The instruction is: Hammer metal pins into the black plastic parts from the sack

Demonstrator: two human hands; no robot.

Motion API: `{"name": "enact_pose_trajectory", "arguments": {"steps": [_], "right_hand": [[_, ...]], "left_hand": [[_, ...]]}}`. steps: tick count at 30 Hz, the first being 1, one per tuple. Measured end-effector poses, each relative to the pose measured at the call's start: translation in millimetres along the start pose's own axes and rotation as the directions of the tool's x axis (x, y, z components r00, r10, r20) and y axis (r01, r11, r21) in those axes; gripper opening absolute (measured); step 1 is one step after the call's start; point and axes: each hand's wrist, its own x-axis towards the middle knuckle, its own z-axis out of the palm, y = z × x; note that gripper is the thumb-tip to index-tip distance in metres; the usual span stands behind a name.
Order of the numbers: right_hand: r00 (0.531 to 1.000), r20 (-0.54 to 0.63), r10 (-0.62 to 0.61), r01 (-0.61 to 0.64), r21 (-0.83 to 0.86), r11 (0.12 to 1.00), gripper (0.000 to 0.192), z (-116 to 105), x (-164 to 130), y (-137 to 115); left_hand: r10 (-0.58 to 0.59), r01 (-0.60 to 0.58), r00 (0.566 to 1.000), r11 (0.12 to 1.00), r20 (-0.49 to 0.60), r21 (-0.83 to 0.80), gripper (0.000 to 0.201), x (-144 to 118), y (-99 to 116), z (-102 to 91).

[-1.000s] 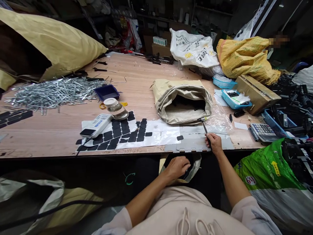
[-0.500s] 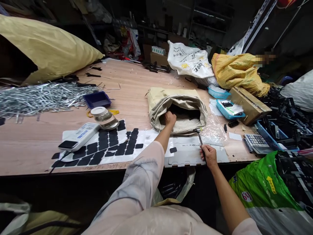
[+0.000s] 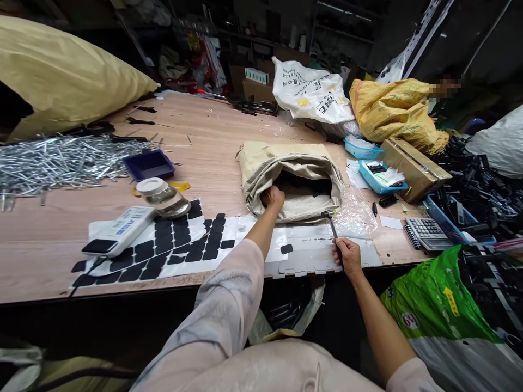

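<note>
Left hand [image 3: 273,197] now at the sack [image 3: 292,177] mouth, up from the lap, grip unclear; right hand [image 3: 347,257], at 4 o'clock, grip closed on the small hammer [image 3: 332,227].

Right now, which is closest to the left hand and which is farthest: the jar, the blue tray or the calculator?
From the left hand at the sack's mouth:
1. Jar, to its left.
2. Blue tray, farther left and back.
3. Calculator, far right by the table edge.

Bare wood behind the sack [image 3: 286,163]; metal rods [image 3: 61,160] left, blue trays [image 3: 382,177] crowding right.
</note>
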Motion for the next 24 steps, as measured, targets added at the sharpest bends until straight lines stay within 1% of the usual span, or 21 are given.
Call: {"name": "enact_pose_trajectory", "arguments": {"steps": [2, 3, 4, 5, 7, 8, 9, 11, 12, 13, 14, 15, 17, 20, 22, 24], "right_hand": [[1.000, -0.004, -0.003, 0.003, -0.001, 1.000, 0.038, -0.2, -0.4, -0.9], [1.000, -0.006, -0.006, 0.006, -0.002, 1.000, 0.038, -0.4, -0.7, -1.4], [1.000, -0.008, -0.007, 0.007, -0.002, 1.000, 0.037, -0.7, -1.0, -1.8], [1.000, -0.010, -0.010, 0.010, -0.001, 1.000, 0.037, -1.0, -1.2, -2.2], [1.000, -0.014, -0.014, 0.014, 0.007, 1.000, 0.037, -1.6, -1.6, -2.4], [1.000, -0.015, -0.016, 0.016, 0.011, 1.000, 0.037, -1.8, -1.6, -2.4], [1.000, -0.015, -0.018, 0.018, 0.016, 1.000, 0.037, -1.9, -1.7, -2.4], [1.000, -0.011, -0.022, 0.022, 0.021, 1.000, 0.037, -2.0, -1.7, -2.2], [1.000, -0.007, -0.024, 0.024, 0.022, 0.999, 0.037, -1.9, -1.8, -2.2], [1.000, -0.004, -0.027, 0.027, 0.022, 0.999, 0.037, -1.9, -2.0, -2.3], [1.000, -0.001, -0.031, 0.031, 0.020, 0.999, 0.037, -1.8, -2.2, -2.4], [0.999, 0.001, -0.037, 0.037, 0.015, 0.999, 0.038, -1.7, -2.5, -2.5], [0.999, 0.002, -0.049, 0.049, 0.000, 0.999, 0.038, -1.7, -3.2, -2.7], [0.998, 0.006, -0.066, 0.066, -0.035, 0.997, 0.039, -1.5, -4.1, -2.0], [0.997, 0.004, -0.074, 0.074, -0.059, 0.996, 0.039, -1.0, -4.6, -0.9], [0.997, 0.005, -0.083, 0.083, -0.089, 0.993, 0.039, -0.4, -5.3, 0.4]], "left_hand": [[-0.054, 0.056, 0.998, 0.997, -0.026, 0.047, 0.016, -13.0, -0.1, -4.0], [-0.051, 0.052, 0.998, 0.998, -0.023, 0.042, 0.016, -21.0, -0.1, -6.9], [-0.023, 0.023, 1.000, 1.000, -0.011, 0.019, 0.017, -30.4, -0.6, -10.4], [0.031, -0.031, 1.000, 0.999, 0.004, -0.018, 0.019, -41.6, -1.9, -14.2], [0.191, -0.188, 0.981, 0.978, 0.029, -0.091, 0.024, -69.1, -8.5, -21.8], [0.282, -0.276, 0.958, 0.955, 0.050, -0.104, 0.025, -84.7, -13.9, -25.0], [0.374, -0.365, 0.923, 0.926, 0.092, -0.099, 0.025, -100.6, -20.3, -27.4], [0.522, -0.526, 0.821, 0.849, 0.231, -0.049, 0.022, -129.9, -34.5, -29.1], [0.564, -0.589, 0.768, 0.808, 0.305, -0.012, 0.021, -141.6, -41.1, -28.4], [0.582, -0.634, 0.727, 0.773, 0.364, 0.029, 0.021, -150.6, -46.8, -26.7], [0.583, -0.657, 0.709, 0.750, 0.397, 0.072, 0.021, -156.8, -51.0, -24.5], [0.574, -0.661, 0.711, 0.743, 0.406, 0.109, 0.022, -160.2, -53.7, -21.8], [0.532, -0.622, 0.752, 0.768, 0.390, 0.150, 0.024, -160.6, -54.7, -16.5], [0.455, -0.535, 0.808, 0.833, 0.374, 0.143, 0.026, -153.7, -50.6, -10.6], [0.424, -0.498, 0.827, 0.858, 0.370, 0.129, 0.026, -149.9, -48.5, -9.0], [0.420, -0.488, 0.830, 0.866, 0.368, 0.112, 0.027, -148.6, -48.3, -9.0]]}}
